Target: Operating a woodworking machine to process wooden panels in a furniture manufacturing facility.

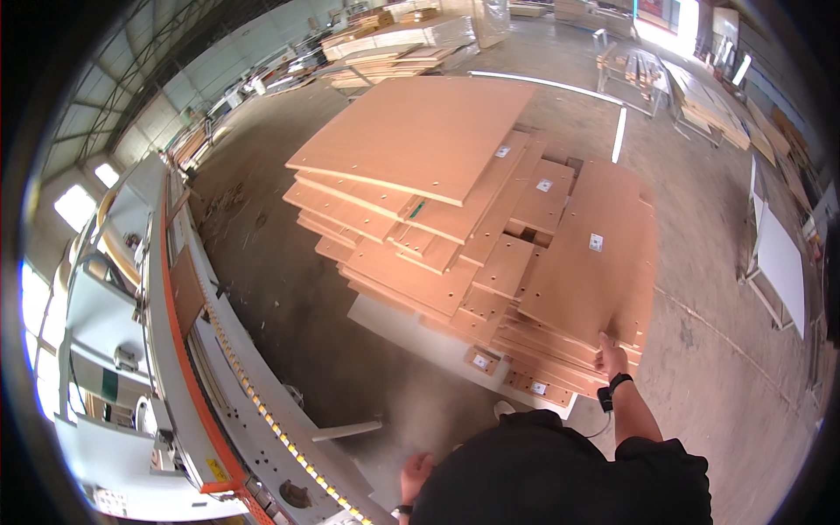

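1. Panels of tan fibreboard, flat and rectangular, lie in a big uneven stack (455, 236) on the concrete floor (289, 289), straight ahead of the person.
2. The right hand (611, 354) reaches out to the near right corner of the stack; its fingers rest on the edge of a large tan rectangular top panel (586, 262). Whether the grip has clenched on that edge or only touches it cannot be told.
3. That panel lies flat, its long axis running away from the person toward the far end of the hall, with a small white label (596, 242) on its face.
4. A black wristband (617, 382) sits on the right wrist.
5. The left hand (417, 472) hangs low by the body, near the grey edge-processing machine with its orange stripe (188, 350); it holds nothing, its grip released.
6. A broad tan square board (420, 131) tops the far left of the stack.
7. A pale white sheet (411, 332) lies under the stack.
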Demonstrator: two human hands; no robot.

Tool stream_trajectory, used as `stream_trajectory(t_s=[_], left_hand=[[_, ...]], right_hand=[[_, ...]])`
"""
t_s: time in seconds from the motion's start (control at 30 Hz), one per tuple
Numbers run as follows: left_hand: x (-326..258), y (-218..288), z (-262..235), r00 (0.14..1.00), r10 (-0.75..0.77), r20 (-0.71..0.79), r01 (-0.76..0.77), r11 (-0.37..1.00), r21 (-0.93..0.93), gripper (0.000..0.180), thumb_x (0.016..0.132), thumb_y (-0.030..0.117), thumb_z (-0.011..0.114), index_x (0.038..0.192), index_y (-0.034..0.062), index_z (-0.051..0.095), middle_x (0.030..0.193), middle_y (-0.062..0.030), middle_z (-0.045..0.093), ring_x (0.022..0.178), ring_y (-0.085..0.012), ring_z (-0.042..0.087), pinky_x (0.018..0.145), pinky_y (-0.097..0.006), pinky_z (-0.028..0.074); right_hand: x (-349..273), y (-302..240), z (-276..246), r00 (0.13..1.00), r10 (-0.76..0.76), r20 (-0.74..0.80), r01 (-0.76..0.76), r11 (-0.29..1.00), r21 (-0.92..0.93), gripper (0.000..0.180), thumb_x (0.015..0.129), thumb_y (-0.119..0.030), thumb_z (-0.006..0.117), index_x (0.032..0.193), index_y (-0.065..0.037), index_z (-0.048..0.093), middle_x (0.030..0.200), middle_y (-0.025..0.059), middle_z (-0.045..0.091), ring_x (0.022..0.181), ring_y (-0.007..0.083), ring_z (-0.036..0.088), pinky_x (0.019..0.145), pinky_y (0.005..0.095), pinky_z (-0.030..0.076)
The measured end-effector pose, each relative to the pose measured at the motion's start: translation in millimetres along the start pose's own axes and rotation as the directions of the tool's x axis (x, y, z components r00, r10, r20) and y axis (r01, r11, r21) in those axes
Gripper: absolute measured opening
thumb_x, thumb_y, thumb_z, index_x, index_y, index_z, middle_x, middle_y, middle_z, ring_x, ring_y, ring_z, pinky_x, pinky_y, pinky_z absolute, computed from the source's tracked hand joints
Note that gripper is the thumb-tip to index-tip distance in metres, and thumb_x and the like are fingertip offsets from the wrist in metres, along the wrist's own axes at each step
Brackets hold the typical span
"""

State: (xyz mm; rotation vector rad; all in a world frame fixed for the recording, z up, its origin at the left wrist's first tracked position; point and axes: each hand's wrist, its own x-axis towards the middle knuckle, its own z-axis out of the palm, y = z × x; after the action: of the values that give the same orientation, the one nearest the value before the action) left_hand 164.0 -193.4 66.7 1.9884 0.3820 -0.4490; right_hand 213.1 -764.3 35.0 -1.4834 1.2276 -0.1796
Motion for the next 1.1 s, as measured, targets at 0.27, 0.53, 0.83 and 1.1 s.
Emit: stream_trajectory(t_s=[0.27,0.53,0.83,1.1], left_hand=[[40,115,30,0.950,0.090,0.299,-0.122,0.988,0.091,0.034,0.100,0.029,0.060,0.123,0.0044,0.067,0.094,-0.0065,0.075,0.081,-0.0140,0.071,0.071,-0.028,0.056],[67,199,95,0.788,0.141,0.600,-0.260,0.959,0.116,0.034,0.103,0.024,0.058,0.123,-0.0027,0.063,0.095,-0.0075,0.073,0.076,-0.0113,0.064,0.069,-0.027,0.052],[81,171,106,0.891,0.087,0.446,0.110,0.911,-0.397,0.031,0.102,0.025,0.062,0.120,-0.0003,0.064,0.105,-0.0085,0.070,0.090,-0.0172,0.066,0.077,-0.031,0.052],[17,127,29,0.982,-0.077,0.171,0.170,0.751,-0.638,0.030,0.106,0.016,0.050,0.129,-0.0017,0.059,0.126,-0.0102,0.067,0.116,-0.0228,0.064,0.102,-0.038,0.049]], right_hand=[[4,5,-1,0.948,-0.075,0.310,-0.097,0.859,0.503,0.046,0.097,-0.049,0.067,0.120,-0.010,0.064,0.106,0.0001,0.066,0.086,0.0179,0.069,0.076,0.0315,0.055],[-82,-23,4,0.653,-0.200,0.731,-0.207,0.881,0.426,0.034,0.105,-0.020,0.055,0.129,0.003,0.059,0.120,0.0135,0.069,0.103,0.0257,0.070,0.095,0.0414,0.057],[-78,22,74,0.453,-0.039,0.891,0.023,0.999,0.032,0.043,0.103,-0.032,0.060,0.133,0.000,0.059,0.123,0.0103,0.068,0.113,0.0214,0.065,0.099,0.0374,0.052],[-1,-50,20,0.812,-0.185,0.554,-0.284,0.704,0.651,0.034,0.103,-0.033,0.060,0.126,-0.008,0.063,0.117,0.0030,0.070,0.105,0.0175,0.067,0.091,0.0373,0.053]])
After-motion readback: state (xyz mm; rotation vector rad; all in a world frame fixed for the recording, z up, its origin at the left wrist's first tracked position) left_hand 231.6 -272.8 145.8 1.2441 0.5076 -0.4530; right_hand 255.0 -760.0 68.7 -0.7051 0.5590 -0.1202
